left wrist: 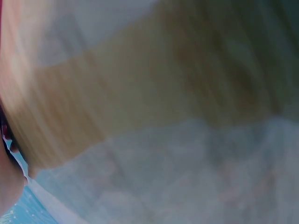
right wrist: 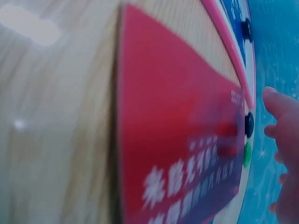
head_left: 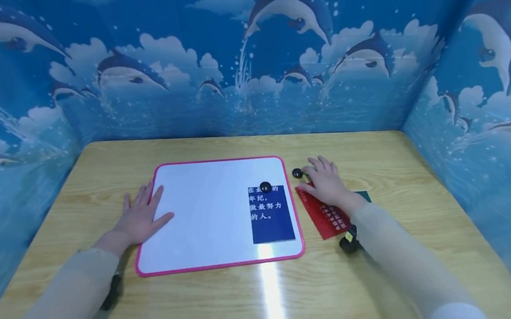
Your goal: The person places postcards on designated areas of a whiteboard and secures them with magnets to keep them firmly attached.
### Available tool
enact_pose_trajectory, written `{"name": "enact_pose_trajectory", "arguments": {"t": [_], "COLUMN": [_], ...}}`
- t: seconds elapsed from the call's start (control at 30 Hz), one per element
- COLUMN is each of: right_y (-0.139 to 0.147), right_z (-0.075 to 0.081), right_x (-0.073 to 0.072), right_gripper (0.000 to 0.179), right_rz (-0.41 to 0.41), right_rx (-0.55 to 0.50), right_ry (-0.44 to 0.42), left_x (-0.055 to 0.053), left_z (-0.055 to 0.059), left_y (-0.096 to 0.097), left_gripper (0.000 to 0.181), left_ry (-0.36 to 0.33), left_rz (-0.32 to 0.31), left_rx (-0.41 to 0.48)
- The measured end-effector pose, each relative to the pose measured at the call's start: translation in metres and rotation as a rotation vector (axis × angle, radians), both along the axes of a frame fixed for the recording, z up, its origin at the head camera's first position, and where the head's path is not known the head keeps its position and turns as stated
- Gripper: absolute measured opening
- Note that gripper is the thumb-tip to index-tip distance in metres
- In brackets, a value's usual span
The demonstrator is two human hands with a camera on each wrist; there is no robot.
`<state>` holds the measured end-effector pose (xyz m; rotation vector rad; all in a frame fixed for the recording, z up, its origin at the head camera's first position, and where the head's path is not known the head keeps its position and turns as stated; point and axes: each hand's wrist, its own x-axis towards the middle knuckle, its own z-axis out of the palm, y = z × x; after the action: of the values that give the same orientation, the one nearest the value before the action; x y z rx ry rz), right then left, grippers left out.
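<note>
A whiteboard (head_left: 205,215) with a pink rim lies on the wooden table. My left hand (head_left: 139,222) rests on its left edge with the fingers spread. On the board's right side is a dark blue card (head_left: 272,227) with white Chinese writing, and a round black magnet (head_left: 265,187) sits on its top edge. My right hand (head_left: 326,182) is over a red card (head_left: 318,215) right of the board, fingers extended and holding nothing visible. Beside its fingertips lie another black magnet (head_left: 297,173) and a green magnet (right wrist: 247,154), partly hidden in the head view.
A dark green card (head_left: 363,196) shows from under the right forearm, beside the red card. The wooden table (head_left: 232,305) ends at blue dolphin-print walls (head_left: 232,105) at the back and sides. Black wrist devices (head_left: 348,241) hang below both sleeves.
</note>
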<state>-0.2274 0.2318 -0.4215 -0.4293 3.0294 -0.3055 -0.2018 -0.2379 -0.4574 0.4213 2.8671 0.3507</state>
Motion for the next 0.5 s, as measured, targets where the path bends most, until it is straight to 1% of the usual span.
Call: {"name": "enact_pose_trajectory", "arguments": {"t": [0.23, 0.5], "right_y": [0.02, 0.036], "right_z": [-0.001, -0.007], "right_x": [0.003, 0.005], "right_gripper": [0.053, 0.051], "right_rz": [-0.047, -0.087], "right_rx": [0.002, 0.019], "right_ry": [-0.025, -0.054], "left_x": [0.001, 0.0], "left_z": [0.0, 0.002], "left_y": [-0.001, 0.001], "left_gripper": [0.091, 0.092], "left_ry": [-0.001, -0.01], "left_rz": [0.003, 0.005], "left_rx": [-0.003, -0.01]}}
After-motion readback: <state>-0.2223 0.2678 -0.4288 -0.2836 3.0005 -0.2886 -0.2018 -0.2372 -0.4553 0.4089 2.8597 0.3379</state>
